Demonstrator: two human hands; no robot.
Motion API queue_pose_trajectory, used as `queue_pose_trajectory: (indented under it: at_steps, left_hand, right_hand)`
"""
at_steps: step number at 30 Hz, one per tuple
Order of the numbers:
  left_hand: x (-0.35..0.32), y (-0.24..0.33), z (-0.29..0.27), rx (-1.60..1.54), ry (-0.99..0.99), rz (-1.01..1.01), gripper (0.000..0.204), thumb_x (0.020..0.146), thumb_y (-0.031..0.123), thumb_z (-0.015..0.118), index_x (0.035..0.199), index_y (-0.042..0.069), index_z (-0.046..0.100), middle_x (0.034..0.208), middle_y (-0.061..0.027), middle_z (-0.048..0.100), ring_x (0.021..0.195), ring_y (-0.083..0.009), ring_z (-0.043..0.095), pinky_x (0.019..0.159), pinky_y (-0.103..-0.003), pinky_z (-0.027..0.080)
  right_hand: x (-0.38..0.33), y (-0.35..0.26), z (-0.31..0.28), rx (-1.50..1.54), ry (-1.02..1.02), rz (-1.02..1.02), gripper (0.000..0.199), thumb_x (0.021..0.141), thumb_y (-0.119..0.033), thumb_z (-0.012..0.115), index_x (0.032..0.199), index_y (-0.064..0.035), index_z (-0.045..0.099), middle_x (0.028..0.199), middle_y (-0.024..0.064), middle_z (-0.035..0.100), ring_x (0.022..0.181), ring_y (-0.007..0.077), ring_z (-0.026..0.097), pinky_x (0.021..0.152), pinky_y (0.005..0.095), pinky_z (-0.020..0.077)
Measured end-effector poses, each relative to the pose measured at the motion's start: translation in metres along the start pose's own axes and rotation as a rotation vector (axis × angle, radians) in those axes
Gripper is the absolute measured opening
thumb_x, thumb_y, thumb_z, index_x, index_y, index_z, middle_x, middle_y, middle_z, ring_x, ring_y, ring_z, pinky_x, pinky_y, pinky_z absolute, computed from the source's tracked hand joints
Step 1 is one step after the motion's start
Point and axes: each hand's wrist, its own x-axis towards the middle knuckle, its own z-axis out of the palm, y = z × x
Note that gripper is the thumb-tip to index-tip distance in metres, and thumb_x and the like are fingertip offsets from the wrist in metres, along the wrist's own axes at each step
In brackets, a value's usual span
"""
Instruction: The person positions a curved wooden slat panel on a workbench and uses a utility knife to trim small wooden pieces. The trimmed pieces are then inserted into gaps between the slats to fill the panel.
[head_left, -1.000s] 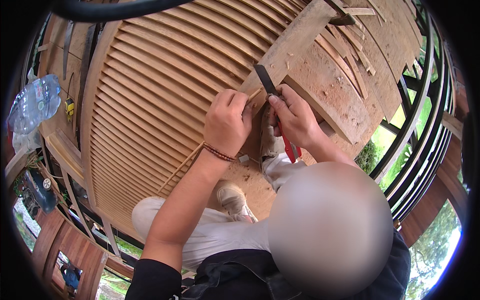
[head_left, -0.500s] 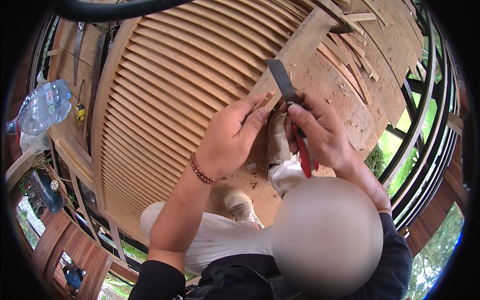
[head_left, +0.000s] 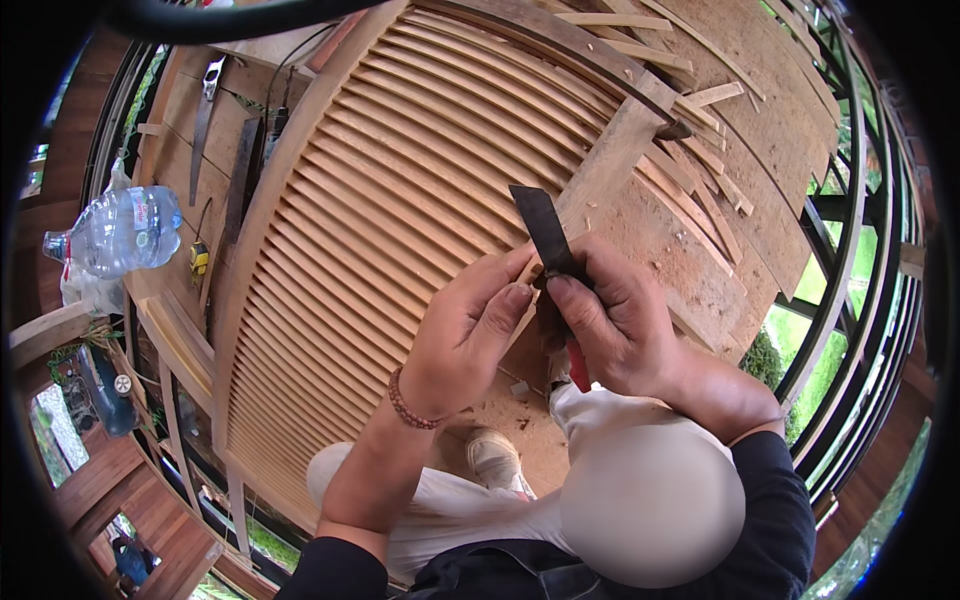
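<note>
In my right hand (head_left: 620, 325) is a knife with a broad dark blade (head_left: 540, 225) and a red handle (head_left: 578, 366). Its blade points up and to the left, over the edge of a slatted wooden panel (head_left: 400, 200). My left hand (head_left: 465, 335), wearing a beaded bracelet, pinches a small piece of wood (head_left: 534, 275) between thumb and fingers. The wood's tip meets the blade near the right thumb; most of the piece is hidden by my fingers. Both hands are close together above the panel's right-hand frame.
Loose wood strips (head_left: 715, 215) lie on the dusty boards at the right, inside a dark metal railing (head_left: 835, 270). On the left are a handsaw (head_left: 203, 125), a yellow tape measure (head_left: 200, 258) and a large clear plastic bottle (head_left: 130, 235). My shoe (head_left: 494, 460) is below.
The knife and right hand have come down and left, bringing the blade against the small wood piece. My left hand is slightly lower. The whole view has shifted, showing more of the left side.
</note>
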Motion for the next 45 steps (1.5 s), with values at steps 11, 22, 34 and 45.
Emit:
queue_pose_trajectory:
  at_steps: [11,22,34,45]
  left_hand:
    - [-0.001,0.002,0.001,-0.095,0.03,-0.022,0.042,0.107,0.022,0.056,0.14,-0.005,0.059,0.112,-0.0121,0.066,0.103,-0.0189,0.061,0.094,-0.03,0.046]
    - [-0.001,-0.002,0.002,-0.196,0.049,0.026,0.046,0.099,0.016,0.071,0.139,-0.005,0.06,0.115,-0.0097,0.067,0.109,-0.0164,0.061,0.098,-0.029,0.045]
    - [0.001,-0.007,0.003,-0.196,0.072,0.042,0.045,0.098,0.016,0.073,0.136,-0.007,0.062,0.12,-0.0114,0.067,0.113,-0.0167,0.061,0.1,-0.029,0.045]
    - [0.004,-0.008,0.003,-0.168,0.101,0.027,0.037,0.098,0.017,0.073,0.127,-0.006,0.067,0.111,-0.0089,0.066,0.105,-0.0165,0.061,0.094,-0.029,0.046]
  right_hand:
    - [-0.002,-0.002,0.003,0.11,0.014,0.056,0.012,0.105,-0.007,0.054,0.112,-0.0007,0.06,0.074,0.0078,0.067,0.062,0.0148,0.067,0.057,0.0304,0.0527]
    - [-0.002,-0.004,-0.007,-0.088,-0.062,0.008,0.01,0.1,-0.005,0.058,0.109,-0.0016,0.06,0.075,0.0181,0.064,0.069,0.0402,0.067,0.061,0.042,0.0506]
    - [0.015,-0.011,-0.028,-0.278,-0.221,-0.116,0.008,0.1,-0.006,0.06,0.105,-0.0002,0.062,0.078,0.0166,0.063,0.074,0.0345,0.064,0.063,0.0411,0.0494]
    - [0.029,-0.014,-0.036,-0.067,-0.357,0.124,0.002,0.099,-0.003,0.061,0.1,-0.0016,0.062,0.069,0.0131,0.06,0.059,0.027,0.062,0.055,0.0379,0.0465]
